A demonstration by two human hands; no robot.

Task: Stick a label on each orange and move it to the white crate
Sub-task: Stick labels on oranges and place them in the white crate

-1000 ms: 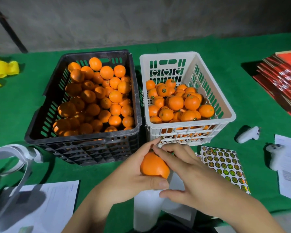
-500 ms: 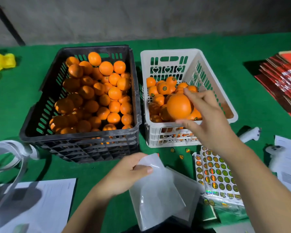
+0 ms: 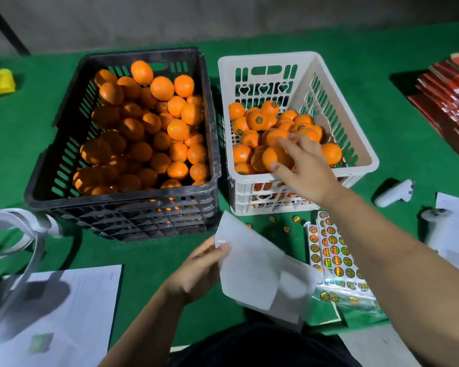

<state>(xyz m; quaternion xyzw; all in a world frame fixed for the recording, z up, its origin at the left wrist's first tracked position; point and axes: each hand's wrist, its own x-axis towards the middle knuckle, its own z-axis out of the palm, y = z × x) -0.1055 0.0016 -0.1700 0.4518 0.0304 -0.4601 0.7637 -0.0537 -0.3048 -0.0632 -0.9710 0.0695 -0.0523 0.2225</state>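
My right hand (image 3: 305, 170) reaches over the near rim of the white crate (image 3: 361, 144), with thumb and fingers around an orange (image 3: 274, 156) that sits low on the pile of labelled oranges. To its left stands the black crate (image 3: 122, 205), filled with several unlabelled oranges (image 3: 178, 129). My left hand (image 3: 196, 271) pinches the edge of a white backing sheet (image 3: 249, 263) in front of the crates. Sheets of round holographic labels (image 3: 334, 258) lie under my right forearm.
A few loose labels (image 3: 286, 229) lie on the green cloth by the white crate. Two white controllers (image 3: 392, 194) and paper (image 3: 456, 223) are at the right, red booklets (image 3: 456, 96) far right. A white strip roll (image 3: 16, 229) and printed paper (image 3: 72, 308) sit at the left.
Both hands were on the orange a second ago. My right hand then carried it over the white crate and has lowered it onto the pile. My left hand took the white sheet.
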